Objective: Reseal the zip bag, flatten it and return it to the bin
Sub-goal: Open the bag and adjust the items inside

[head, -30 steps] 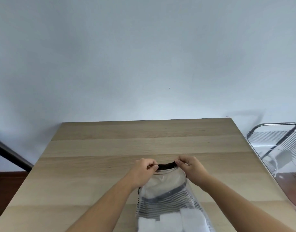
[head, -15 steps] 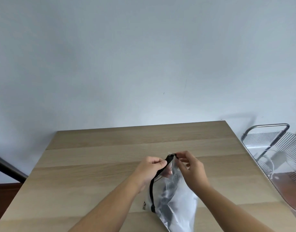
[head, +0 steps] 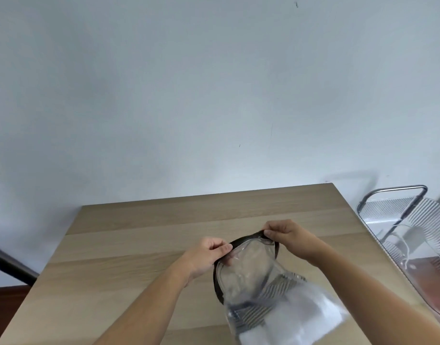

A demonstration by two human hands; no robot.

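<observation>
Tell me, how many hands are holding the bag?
2. The left hand pinches the zip bag's black top edge on the left; the right hand pinches it at the far end.

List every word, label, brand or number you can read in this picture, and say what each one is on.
None can be read.
The zip bag, held by the left hand and right hand, shows only stripes and a white patch.
The table and the clear bin carry no print.
</observation>
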